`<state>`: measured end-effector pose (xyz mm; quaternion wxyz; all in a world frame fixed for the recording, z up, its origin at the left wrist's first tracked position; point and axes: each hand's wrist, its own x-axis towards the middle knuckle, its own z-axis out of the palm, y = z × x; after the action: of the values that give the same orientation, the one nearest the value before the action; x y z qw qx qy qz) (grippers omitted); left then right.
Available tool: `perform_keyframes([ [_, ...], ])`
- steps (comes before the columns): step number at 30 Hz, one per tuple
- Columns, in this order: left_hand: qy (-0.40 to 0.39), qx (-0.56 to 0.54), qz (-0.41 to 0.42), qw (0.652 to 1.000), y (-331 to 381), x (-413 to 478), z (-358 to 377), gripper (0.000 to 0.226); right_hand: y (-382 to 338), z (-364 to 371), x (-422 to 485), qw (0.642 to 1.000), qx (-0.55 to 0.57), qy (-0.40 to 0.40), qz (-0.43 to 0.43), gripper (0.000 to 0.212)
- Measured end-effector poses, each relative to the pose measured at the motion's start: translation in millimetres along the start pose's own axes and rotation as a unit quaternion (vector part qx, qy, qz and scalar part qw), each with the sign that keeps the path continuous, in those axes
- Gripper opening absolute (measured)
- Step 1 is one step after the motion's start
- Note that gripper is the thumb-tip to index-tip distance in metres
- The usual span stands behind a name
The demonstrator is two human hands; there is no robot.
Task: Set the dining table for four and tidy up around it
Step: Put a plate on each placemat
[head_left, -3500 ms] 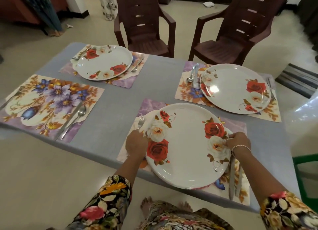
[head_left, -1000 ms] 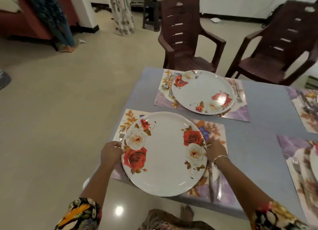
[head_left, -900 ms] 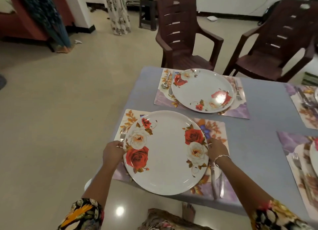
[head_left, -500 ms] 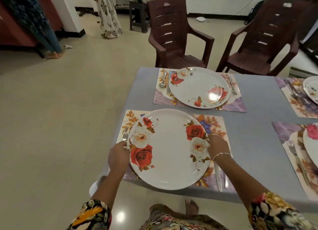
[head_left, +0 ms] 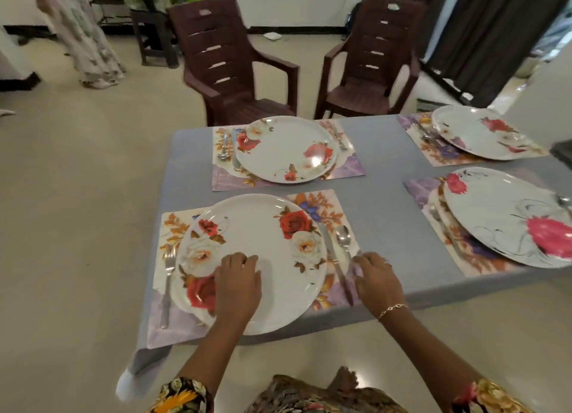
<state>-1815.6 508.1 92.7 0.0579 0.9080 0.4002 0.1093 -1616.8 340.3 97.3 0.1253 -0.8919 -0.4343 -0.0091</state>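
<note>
Four settings are laid on the grey-clothed dining table [head_left: 380,202], each a rose-patterned plate on a floral placemat: the far-left plate [head_left: 284,146], the far-right plate [head_left: 473,131], the near-right plate [head_left: 501,208] and the near-left plate [head_left: 263,236], which is the one in hand. We see the near-left plate resting flat on the near-left placemat [head_left: 325,205], with its near rim reaching the table edge. A fork [head_left: 168,276] lies just beside it on the left, and a table knife [head_left: 332,258] and spoon [head_left: 343,238] lie side by side on the right.

The left hand [head_left: 238,284] rests palm down on the plate's near half, fingers gently curved and close together, gripping nothing. The right hand [head_left: 376,281] lies over the placemat's right edge, fingers relaxed and slightly spread, tips pointing at the spoon handle. We cannot tell whether they touch it.

We judge the plate-laying step essentially done and the final straightening of this setting under way. The next move likely calls for squaring the knife and spoon parallel to the plate, then attending to the two brown plastic armchairs [head_left: 235,72] standing back from the far side.
</note>
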Motion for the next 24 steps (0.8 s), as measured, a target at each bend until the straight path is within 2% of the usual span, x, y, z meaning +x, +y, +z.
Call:
perform_keyframes([
  [3, -0.011, -0.02, 0.07, 0.997, 41, 9, 11, 0.04, 35, -8, -25, 1.0, 0.006, 0.003, 0.023, 0.039],
  [9, -0.052, -0.063, 0.172, 0.982, 134, 25, 28, 0.039, 118, -24, -73, 0.99, 0.009, 0.052, 0.127, 0.04],
  [12, -0.049, -0.093, 0.219, 0.97, 193, 33, 36, 0.029, 166, -34, -90, 0.983, 0.006, 0.075, 0.166, 0.047],
  [15, -0.064, -0.081, 0.277, 0.955, 262, 36, 43, 0.027, 221, -46, -108, 0.976, 0.004, 0.097, 0.197, 0.048],
  [18, -0.071, -0.084, 0.32, 0.941, 330, 34, 54, 0.043, 278, -61, -128, 0.967, 0.001, 0.118, 0.227, 0.046],
  [21, -0.081, -0.074, 0.355, 0.929, 392, 31, 63, 0.029, 333, -74, -148, 0.951, 0.013, 0.129, 0.282, 0.044],
  [24, -0.113, -0.1, 0.382, 0.912, 442, 30, 68, 0.034, 377, -88, -165, 0.943, 0.016, 0.126, 0.308, 0.041],
])
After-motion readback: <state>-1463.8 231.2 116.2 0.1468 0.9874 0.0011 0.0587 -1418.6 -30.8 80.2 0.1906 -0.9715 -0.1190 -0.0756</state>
